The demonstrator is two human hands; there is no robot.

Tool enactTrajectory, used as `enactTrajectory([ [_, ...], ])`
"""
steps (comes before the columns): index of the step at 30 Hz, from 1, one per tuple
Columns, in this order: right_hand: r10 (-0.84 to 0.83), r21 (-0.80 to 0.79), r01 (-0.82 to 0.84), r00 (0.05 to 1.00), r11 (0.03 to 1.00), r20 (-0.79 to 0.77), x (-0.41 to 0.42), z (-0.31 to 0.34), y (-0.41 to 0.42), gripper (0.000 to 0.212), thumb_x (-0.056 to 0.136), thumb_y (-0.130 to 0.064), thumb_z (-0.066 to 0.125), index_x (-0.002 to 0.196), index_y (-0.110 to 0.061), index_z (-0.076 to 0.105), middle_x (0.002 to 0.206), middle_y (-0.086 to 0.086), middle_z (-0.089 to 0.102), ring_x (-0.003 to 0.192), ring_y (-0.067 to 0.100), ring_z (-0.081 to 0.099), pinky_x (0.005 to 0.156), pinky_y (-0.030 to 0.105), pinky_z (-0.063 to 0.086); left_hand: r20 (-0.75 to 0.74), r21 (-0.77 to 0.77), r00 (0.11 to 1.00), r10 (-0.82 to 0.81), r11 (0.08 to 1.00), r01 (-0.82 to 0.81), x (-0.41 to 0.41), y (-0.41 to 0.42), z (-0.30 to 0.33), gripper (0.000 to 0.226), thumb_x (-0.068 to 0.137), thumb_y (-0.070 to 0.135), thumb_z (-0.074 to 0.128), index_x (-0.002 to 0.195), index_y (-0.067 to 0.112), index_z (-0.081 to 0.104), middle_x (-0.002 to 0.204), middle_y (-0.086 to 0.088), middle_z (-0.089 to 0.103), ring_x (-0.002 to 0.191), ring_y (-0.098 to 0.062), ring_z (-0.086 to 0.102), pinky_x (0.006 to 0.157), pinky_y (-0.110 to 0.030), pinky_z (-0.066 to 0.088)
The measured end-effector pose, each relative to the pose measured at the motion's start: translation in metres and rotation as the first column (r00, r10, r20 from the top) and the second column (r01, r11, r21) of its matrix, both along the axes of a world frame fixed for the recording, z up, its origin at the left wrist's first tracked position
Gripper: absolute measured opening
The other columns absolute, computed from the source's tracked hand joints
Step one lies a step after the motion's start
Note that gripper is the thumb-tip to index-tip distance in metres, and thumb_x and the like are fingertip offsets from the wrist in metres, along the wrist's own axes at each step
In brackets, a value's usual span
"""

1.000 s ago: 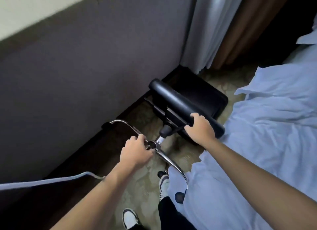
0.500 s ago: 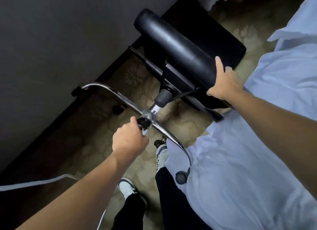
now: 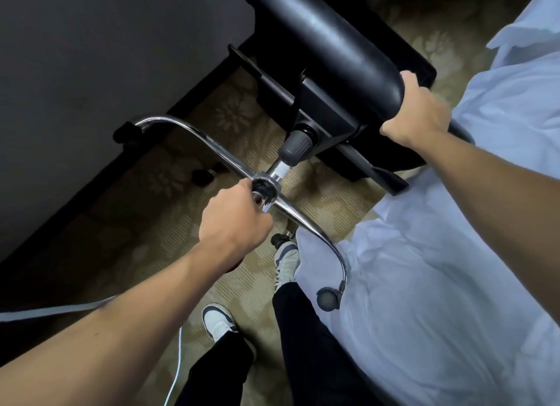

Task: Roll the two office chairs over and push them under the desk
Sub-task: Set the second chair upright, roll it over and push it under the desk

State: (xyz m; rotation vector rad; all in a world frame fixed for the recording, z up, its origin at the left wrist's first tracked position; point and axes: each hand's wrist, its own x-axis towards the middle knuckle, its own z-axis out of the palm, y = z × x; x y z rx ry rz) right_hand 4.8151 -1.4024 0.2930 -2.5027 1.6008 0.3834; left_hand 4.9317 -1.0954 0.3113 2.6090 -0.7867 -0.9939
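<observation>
A black office chair lies tipped over between a dark wall and a bed, its seat underside and grey gas column facing me. Its chrome star base points toward me, with black castors at the leg ends. My left hand is closed around the chrome hub of the base. My right hand grips the padded edge of the black seat. No second chair and no desk are in view.
A bed with pale blue sheets fills the right side, touching one castor. A dark wall and skirting run along the left. A white cable crosses the patterned carpet. My two shoes stand below the base.
The view has closed in and tilted down over the chair. My left hand keeps hold of the chrome hub; my right hand has shifted along the seat edge and closed its grip.
</observation>
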Motion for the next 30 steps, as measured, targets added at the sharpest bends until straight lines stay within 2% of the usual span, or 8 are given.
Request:
enactTrajectory([
  [6, 0.047, -0.099, -0.051, 0.998, 0.994, -0.039, 0.014, 0.011, 0.023, 0.079, 0.064, -0.016, 0.071, 0.133, -0.025, 0.032, 0.091, 0.015, 0.058, 0.088, 0.045, 0.059, 0.073, 0.043, 0.040, -0.015, -0.062, 1.000, -0.002, 0.998, 0.001, -0.001, 0.027, 0.000, 0.042, 0.064, 0.012, 0.052, 0.105, 0.018, 0.059, 0.064, 0.000, 0.060, 0.060, -0.025, 0.059, 0.050, -0.031, 0.046],
  [9, 0.067, -0.135, -0.068, 0.998, 0.989, -0.017, 0.022, 0.022, 0.042, 0.075, 0.064, -0.014, 0.069, 0.131, -0.022, 0.035, 0.081, 0.011, 0.051, 0.080, 0.042, 0.058, 0.070, 0.041, 0.037, 0.001, -0.066, 1.000, 0.001, 0.998, -0.001, -0.002, 0.047, 0.000, 0.030, 0.063, 0.011, 0.052, 0.092, 0.017, 0.055, 0.059, 0.001, 0.055, 0.055, -0.024, 0.055, 0.045, -0.029, 0.036],
  [13, 0.084, -0.177, -0.091, 0.995, 0.980, -0.044, 0.025, 0.033, 0.074, 0.071, 0.066, -0.015, 0.067, 0.129, -0.021, 0.036, 0.086, 0.014, 0.055, 0.071, 0.037, 0.051, 0.068, 0.041, 0.036, 0.029, -0.078, 0.999, 0.026, 0.997, -0.023, -0.005, 0.080, -0.002, 0.026, 0.062, 0.011, 0.051, 0.084, 0.024, 0.053, 0.055, 0.001, 0.056, 0.052, -0.025, 0.054, 0.045, -0.032, 0.045],
  [17, 0.090, -0.215, -0.095, 0.995, 0.972, -0.031, 0.024, 0.042, 0.111, 0.075, 0.066, -0.016, 0.068, 0.133, -0.022, 0.034, 0.101, 0.019, 0.060, 0.082, 0.041, 0.058, 0.074, 0.044, 0.041, 0.013, -0.137, 0.998, 0.059, 0.989, -0.057, -0.008, 0.116, -0.004, 0.039, 0.059, 0.020, 0.051, 0.096, 0.032, 0.056, 0.054, 0.004, 0.060, 0.052, -0.017, 0.056, 0.048, -0.030, 0.049],
  [20, 0.087, -0.224, -0.087, 0.996, 0.971, -0.010, 0.021, 0.050, 0.138, 0.077, 0.066, -0.015, 0.069, 0.134, -0.022, 0.033, 0.104, 0.021, 0.060, 0.088, 0.042, 0.060, 0.079, 0.046, 0.042, -0.005, -0.150, 0.998, 0.070, 0.986, -0.070, -0.008, 0.141, -0.007, 0.053, 0.060, 0.015, 0.054, 0.110, 0.033, 0.060, 0.058, 0.005, 0.063, 0.055, -0.016, 0.059, 0.048, -0.030, 0.050],
  [24, 0.049, -0.267, -0.045, 0.999, 0.963, 0.009, 0.001, 0.054, 0.178, 0.082, 0.068, -0.018, 0.072, 0.138, -0.025, 0.029, 0.108, 0.023, 0.058, 0.091, 0.042, 0.058, 0.082, 0.047, 0.043, -0.008, -0.166, 0.998, 0.065, 0.984, -0.065, -0.016, 0.177, -0.014, 0.055, 0.061, 0.014, 0.055, 0.111, 0.038, 0.056, 0.056, 0.005, 0.062, 0.053, -0.017, 0.060, 0.047, -0.030, 0.049],
  [30, 0.069, -0.335, -0.062, 0.998, 0.940, 0.010, -0.007, 0.064, 0.240, 0.088, 0.068, -0.028, 0.075, 0.143, -0.025, 0.028, 0.112, 0.023, 0.057, 0.096, 0.040, 0.057, 0.087, 0.047, 0.040, 0.026, -0.176, 0.996, 0.089, 0.981, -0.083, -0.027, 0.232, -0.026, 0.065, 0.060, 0.021, 0.058, 0.120, 0.043, 0.048, 0.072, 0.008, 0.068, 0.064, -0.022, 0.065, 0.059, -0.033, 0.055],
])
